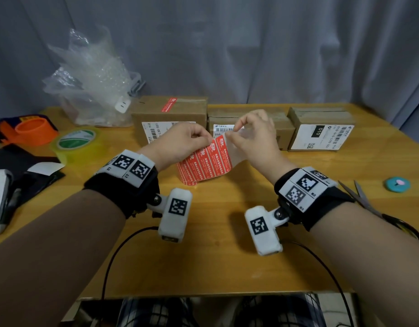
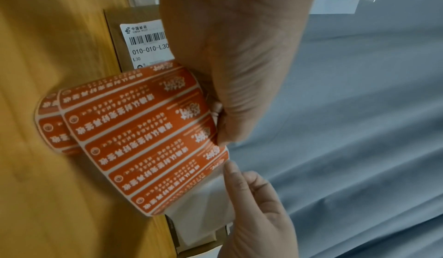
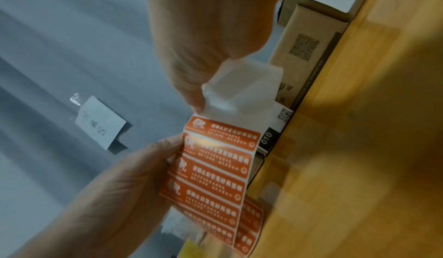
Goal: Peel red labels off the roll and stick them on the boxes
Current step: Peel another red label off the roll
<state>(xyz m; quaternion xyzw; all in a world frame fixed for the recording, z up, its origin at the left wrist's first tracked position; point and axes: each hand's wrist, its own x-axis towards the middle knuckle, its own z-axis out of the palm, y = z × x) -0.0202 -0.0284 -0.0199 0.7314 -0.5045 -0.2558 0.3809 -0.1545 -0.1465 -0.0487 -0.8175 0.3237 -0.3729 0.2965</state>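
Red labels (image 1: 205, 165) hang off the roll (image 1: 188, 178), which sits on the table (image 1: 215, 263) below my grip. L hand (image 1: 180, 142) pinches the strip's edge to steady it; R hand (image 1: 253, 135) pinches the bare liner (image 3: 242, 89) just past the top label, prob. to start a peel. Boxes (image 1: 321, 128) wait beyond, one already tagged.

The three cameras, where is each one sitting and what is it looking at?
Head: worn up high, looking down at the table, three boxes and both forearms.
Left wrist: looks along the left hand at the label roll.
Right wrist: looks along the right hand at the white backing.
All three show both hands on the roll.
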